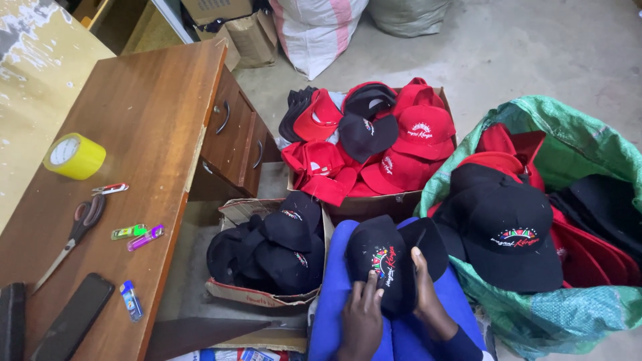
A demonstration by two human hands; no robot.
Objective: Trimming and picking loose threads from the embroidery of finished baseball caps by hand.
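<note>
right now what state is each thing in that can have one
left hand: resting on black embroidered cap
right hand: gripping the cap's side
wooden desk drawers: shut
steel scissors: closed
small cardboard box: open, holding black caps
green woven sack: open

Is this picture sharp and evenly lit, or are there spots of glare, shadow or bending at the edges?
Head view: mostly sharp, with soft even light; pale glare on the wooden desk top; the black caps in the small box sink into shadow, detail lost; the left hand and right hand on the black cap look dim; wide-lens bending slants the desk edges.
</note>
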